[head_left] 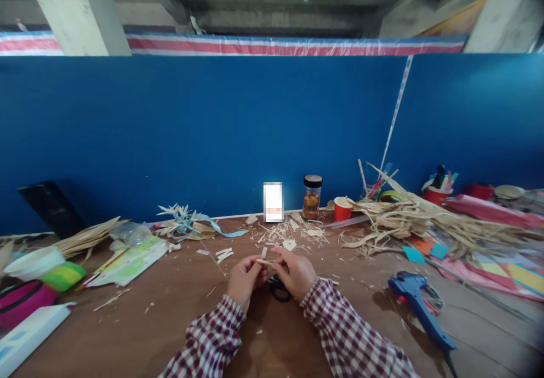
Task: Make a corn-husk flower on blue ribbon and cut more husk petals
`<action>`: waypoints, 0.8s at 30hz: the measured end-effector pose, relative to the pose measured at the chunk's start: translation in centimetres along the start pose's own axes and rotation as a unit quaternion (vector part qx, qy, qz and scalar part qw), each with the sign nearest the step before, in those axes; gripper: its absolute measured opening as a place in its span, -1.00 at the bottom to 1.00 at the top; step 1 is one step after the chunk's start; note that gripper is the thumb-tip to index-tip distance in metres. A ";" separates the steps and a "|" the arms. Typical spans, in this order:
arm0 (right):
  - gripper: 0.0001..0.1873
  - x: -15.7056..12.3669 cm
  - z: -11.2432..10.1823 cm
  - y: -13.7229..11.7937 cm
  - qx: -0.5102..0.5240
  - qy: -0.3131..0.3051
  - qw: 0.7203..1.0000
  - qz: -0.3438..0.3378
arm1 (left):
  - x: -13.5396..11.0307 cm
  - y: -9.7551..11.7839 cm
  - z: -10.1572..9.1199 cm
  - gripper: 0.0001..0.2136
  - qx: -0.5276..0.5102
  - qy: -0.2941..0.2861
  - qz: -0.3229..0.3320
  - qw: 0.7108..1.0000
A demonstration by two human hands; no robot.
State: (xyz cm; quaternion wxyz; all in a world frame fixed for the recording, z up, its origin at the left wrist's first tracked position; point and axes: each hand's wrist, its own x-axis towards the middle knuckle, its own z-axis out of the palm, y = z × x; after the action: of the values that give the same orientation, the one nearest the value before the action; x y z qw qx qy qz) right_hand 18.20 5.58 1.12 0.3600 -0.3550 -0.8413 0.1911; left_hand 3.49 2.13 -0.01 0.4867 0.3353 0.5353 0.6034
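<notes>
The fingers of the left hand [243, 280] and of the right hand [296, 273] are pinching a thin, pale strip [267, 262] between them, just above the brown tabletop [140, 338], while a black looped handle [278, 281] is lying just beside the hands, towards six o'clock. Some cutting seems to be done, because curly, papery shavings [283, 233] are lying scattered at twelve o'clock and short, flat pieces [224, 254] are resting at ten o'clock. The strip itself is probably needing more shaping, and a dry, fibrous husk bundle [403, 219] is lying at two o'clock, looking mostly uncut.
</notes>
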 end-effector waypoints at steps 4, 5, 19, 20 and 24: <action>-0.64 0.1 0.5 0.4 0.030 -0.024 0.999 0.026 | -0.3 -0.8 0.0 -0.70 -0.059 -0.045 -0.023 0.997; -0.65 0.1 0.6 0.5 0.038 -0.025 0.998 0.031 | -0.5 -0.9 0.0 -0.70 -0.054 -0.050 -0.023 0.997; -0.85 0.4 -0.3 -0.7 0.058 0.008 0.998 0.022 | -1.3 -0.8 -0.2 -0.69 -0.010 -0.092 -0.078 0.993; -0.85 0.4 -0.4 -0.7 0.059 0.008 0.998 0.026 | -1.3 -0.8 -0.2 -0.68 -0.008 -0.100 -0.082 0.992; -0.67 0.3 -0.2 -0.4 0.102 -0.018 0.993 0.052 | -1.3 -0.6 -0.3 -0.68 -0.016 -0.087 -0.060 0.994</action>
State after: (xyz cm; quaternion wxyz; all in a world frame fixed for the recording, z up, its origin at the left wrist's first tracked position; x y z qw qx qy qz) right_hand 17.98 5.55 1.65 0.3689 -0.3564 -0.8042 0.3002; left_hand 3.74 0.82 -0.49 0.5720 0.3464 0.5003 0.5500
